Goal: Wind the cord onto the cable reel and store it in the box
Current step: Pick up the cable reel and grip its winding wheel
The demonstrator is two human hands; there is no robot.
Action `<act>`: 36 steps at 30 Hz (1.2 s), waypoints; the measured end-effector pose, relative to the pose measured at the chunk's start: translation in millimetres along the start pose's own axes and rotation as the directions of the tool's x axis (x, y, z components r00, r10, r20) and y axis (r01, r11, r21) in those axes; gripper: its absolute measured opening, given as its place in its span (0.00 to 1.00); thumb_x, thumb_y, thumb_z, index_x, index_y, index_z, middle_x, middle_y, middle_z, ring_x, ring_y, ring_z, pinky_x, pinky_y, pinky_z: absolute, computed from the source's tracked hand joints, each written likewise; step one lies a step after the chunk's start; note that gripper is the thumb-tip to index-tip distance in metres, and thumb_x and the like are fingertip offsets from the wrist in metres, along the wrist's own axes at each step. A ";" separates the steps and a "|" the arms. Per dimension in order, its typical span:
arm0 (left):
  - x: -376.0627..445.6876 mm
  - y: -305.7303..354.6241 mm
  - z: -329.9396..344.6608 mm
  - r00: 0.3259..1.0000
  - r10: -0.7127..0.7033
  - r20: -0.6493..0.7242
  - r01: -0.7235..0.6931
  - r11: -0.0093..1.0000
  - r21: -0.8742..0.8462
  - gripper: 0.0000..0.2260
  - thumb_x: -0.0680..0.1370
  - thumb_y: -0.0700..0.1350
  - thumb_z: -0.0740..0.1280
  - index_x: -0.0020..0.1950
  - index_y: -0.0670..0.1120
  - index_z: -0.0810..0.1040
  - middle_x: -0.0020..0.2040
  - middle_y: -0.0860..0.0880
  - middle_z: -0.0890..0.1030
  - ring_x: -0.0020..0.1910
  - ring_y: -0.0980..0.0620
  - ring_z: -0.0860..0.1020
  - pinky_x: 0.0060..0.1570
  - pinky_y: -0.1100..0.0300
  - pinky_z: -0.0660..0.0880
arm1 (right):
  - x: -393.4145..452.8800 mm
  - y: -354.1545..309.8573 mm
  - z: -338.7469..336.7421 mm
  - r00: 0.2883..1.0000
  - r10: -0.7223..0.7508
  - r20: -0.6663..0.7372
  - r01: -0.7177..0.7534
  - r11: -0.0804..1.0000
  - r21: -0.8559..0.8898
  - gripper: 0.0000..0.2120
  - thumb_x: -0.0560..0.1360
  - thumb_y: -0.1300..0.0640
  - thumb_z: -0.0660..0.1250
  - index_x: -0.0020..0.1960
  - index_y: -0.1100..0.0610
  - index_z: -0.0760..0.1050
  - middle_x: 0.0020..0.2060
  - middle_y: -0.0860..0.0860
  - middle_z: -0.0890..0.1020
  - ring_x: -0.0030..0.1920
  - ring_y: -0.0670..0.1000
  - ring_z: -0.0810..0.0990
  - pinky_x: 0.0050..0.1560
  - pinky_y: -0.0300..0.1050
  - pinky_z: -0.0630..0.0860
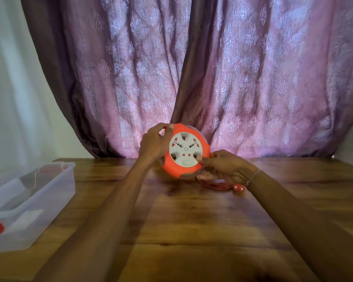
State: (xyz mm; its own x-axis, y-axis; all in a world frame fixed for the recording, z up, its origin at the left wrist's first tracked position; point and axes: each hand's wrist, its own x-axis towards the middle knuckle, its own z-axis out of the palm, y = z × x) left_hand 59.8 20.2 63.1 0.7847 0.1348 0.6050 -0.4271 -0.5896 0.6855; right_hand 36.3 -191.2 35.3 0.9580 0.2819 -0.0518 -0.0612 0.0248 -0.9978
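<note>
Hands (154,144) (222,165) grip upright reel (186,150) — table (192,220) mid-depth

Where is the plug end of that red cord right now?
The plug lies on the wooden table, right of centre, just beyond the right wrist, beside the loose red cord below the reel.

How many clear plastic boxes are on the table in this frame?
1. The clear plastic box sits open at the table's left edge, away from the cable reel held by both hands. The frame cuts off its near-left end, so anything beyond is unseen.
</note>
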 end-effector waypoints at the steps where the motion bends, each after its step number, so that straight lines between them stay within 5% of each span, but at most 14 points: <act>1: 6.8 3.9 -1.4 0.999 0.032 -0.028 -0.034 0.998 -0.048 0.12 0.82 0.58 0.62 0.55 0.55 0.82 0.42 0.52 0.82 0.40 0.51 0.79 0.45 0.57 0.74 | 4.6 -4.9 0.6 0.999 -0.038 -0.006 0.039 0.999 0.027 0.19 0.76 0.59 0.70 0.60 0.72 0.73 0.53 0.69 0.82 0.42 0.58 0.85 0.40 0.48 0.84; 5: 27.5 17.5 -4.1 0.984 -0.021 -0.176 -0.031 0.956 -0.290 0.14 0.81 0.60 0.64 0.52 0.49 0.78 0.43 0.50 0.81 0.41 0.54 0.79 0.44 0.55 0.76 | 14.7 -24.0 9.4 0.973 -0.211 -0.091 0.225 0.956 0.189 0.07 0.77 0.62 0.68 0.52 0.63 0.73 0.50 0.62 0.83 0.43 0.58 0.85 0.44 0.51 0.84; 8: 33.3 17.2 -2.2 0.993 -0.013 -0.116 -0.030 0.934 -0.355 0.19 0.78 0.67 0.61 0.46 0.53 0.77 0.42 0.48 0.83 0.42 0.46 0.82 0.48 0.42 0.81 | 22.2 -33.1 17.6 0.947 -0.291 -0.136 0.319 0.898 0.304 0.14 0.77 0.62 0.69 0.60 0.66 0.74 0.54 0.62 0.83 0.46 0.60 0.86 0.41 0.47 0.84; 11: 29.6 16.6 6.9 0.997 0.049 -0.066 -0.071 0.926 -0.370 0.17 0.77 0.70 0.58 0.54 0.61 0.75 0.48 0.49 0.85 0.47 0.44 0.85 0.49 0.38 0.82 | 26.4 -36.1 24.6 0.920 -0.352 -0.173 0.390 0.861 0.327 0.19 0.75 0.60 0.71 0.64 0.66 0.73 0.54 0.61 0.84 0.49 0.61 0.85 0.41 0.43 0.82; 14: 29.4 19.3 11.1 0.976 0.071 -0.208 -0.137 0.936 -0.323 0.16 0.82 0.65 0.55 0.57 0.56 0.73 0.49 0.54 0.83 0.49 0.50 0.82 0.50 0.44 0.81 | 22.1 -37.9 28.7 0.933 -0.344 -0.101 0.356 0.923 0.147 0.20 0.75 0.57 0.72 0.63 0.65 0.74 0.50 0.61 0.85 0.47 0.61 0.86 0.42 0.47 0.84; 16: 34.8 15.7 10.0 0.961 0.045 -0.274 -0.133 0.941 -0.311 0.17 0.81 0.66 0.53 0.55 0.56 0.73 0.44 0.52 0.82 0.44 0.43 0.82 0.46 0.40 0.80 | 11.4 -44.2 24.6 0.963 -0.271 -0.005 0.266 0.947 -0.181 0.16 0.75 0.55 0.72 0.57 0.65 0.78 0.45 0.60 0.86 0.41 0.57 0.87 0.40 0.46 0.84; 18: 41.8 8.9 7.0 0.961 0.017 -0.277 -0.106 0.945 -0.310 0.20 0.79 0.70 0.53 0.52 0.57 0.73 0.39 0.48 0.81 0.39 0.37 0.81 0.41 0.33 0.79 | -2.2 -56.7 14.1 0.979 -0.196 0.055 0.194 0.816 -0.545 0.14 0.73 0.53 0.74 0.49 0.65 0.82 0.38 0.57 0.87 0.34 0.51 0.85 0.33 0.40 0.80; 21: 46.6 7.2 2.4 0.959 0.029 -0.281 -0.113 0.952 -0.286 0.19 0.81 0.67 0.54 0.49 0.54 0.74 0.36 0.53 0.78 0.37 0.43 0.78 0.41 0.40 0.78 | -12.9 -83.7 3.6 0.950 -0.312 0.007 0.178 0.523 -0.833 0.09 0.69 0.54 0.77 0.37 0.59 0.84 0.30 0.52 0.85 0.30 0.47 0.84 0.31 0.36 0.75; 24: 52.4 4.7 -0.6 0.967 0.078 -0.242 -0.146 0.951 -0.274 0.16 0.82 0.62 0.56 0.45 0.53 0.73 0.35 0.55 0.77 0.36 0.51 0.75 0.37 0.52 0.73 | -9.3 -105.0 5.9 0.711 -0.703 -0.023 0.332 0.363 -0.871 0.03 0.69 0.57 0.76 0.40 0.54 0.82 0.31 0.47 0.84 0.33 0.45 0.83 0.37 0.40 0.77; 27: 57.9 0.2 -1.6 0.975 0.124 -0.182 -0.170 0.950 -0.262 0.16 0.84 0.59 0.57 0.45 0.49 0.73 0.35 0.54 0.76 0.35 0.54 0.73 0.36 0.56 0.70 | -8.9 -112.0 14.1 0.542 -0.828 0.143 0.540 0.213 -0.815 0.08 0.72 0.61 0.74 0.49 0.50 0.80 0.41 0.44 0.84 0.37 0.43 0.81 0.39 0.29 0.72; 31: 66.6 -9.4 -1.8 0.978 0.182 -0.100 -0.201 0.950 -0.237 0.16 0.85 0.56 0.58 0.43 0.47 0.73 0.34 0.57 0.76 0.33 0.60 0.72 0.34 0.66 0.69 | 8.4 -102.3 23.9 0.601 -0.698 0.389 0.491 -0.061 -0.869 0.17 0.73 0.60 0.71 0.61 0.48 0.78 0.55 0.50 0.76 0.42 0.43 0.75 0.46 0.34 0.68; 36: 72.2 -16.2 -2.0 0.970 0.237 -0.064 -0.245 0.945 -0.217 0.16 0.84 0.58 0.58 0.46 0.49 0.75 0.38 0.53 0.80 0.37 0.56 0.76 0.41 0.53 0.74 | 18.9 -86.8 41.3 0.699 -0.663 0.268 0.216 -0.162 -0.963 0.21 0.75 0.48 0.66 0.68 0.38 0.70 0.60 0.50 0.70 0.59 0.54 0.74 0.49 0.54 0.78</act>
State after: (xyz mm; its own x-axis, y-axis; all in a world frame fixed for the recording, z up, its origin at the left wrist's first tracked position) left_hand 122.5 41.1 96.5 0.6311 0.0420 0.7746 -0.6934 -0.4172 0.5875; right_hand 48.2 -148.4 122.6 0.6352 0.4379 0.6362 0.4867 -0.8666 0.1106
